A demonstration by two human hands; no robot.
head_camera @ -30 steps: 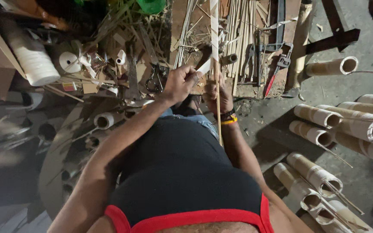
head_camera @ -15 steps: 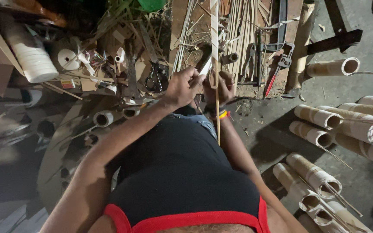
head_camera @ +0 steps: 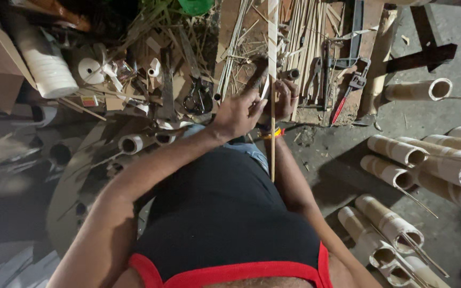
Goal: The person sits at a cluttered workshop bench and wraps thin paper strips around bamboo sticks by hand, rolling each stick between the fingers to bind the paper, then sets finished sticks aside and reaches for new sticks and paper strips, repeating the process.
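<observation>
Head view: both hands (head_camera: 257, 106) around bamboo strip (head_camera: 272, 48).

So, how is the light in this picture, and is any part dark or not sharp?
Head view: warm light falls on the hands and bamboo strip, which look sharp; the bamboo tubes at right are lit clearly; the lower left corner is dim and smeared.

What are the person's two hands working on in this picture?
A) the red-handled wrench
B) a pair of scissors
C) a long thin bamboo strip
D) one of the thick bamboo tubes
C: the left hand and right hand both close around the long thin bamboo strip, while the red-handled wrench, scissors and thick bamboo tubes lie untouched on the floor.
</observation>
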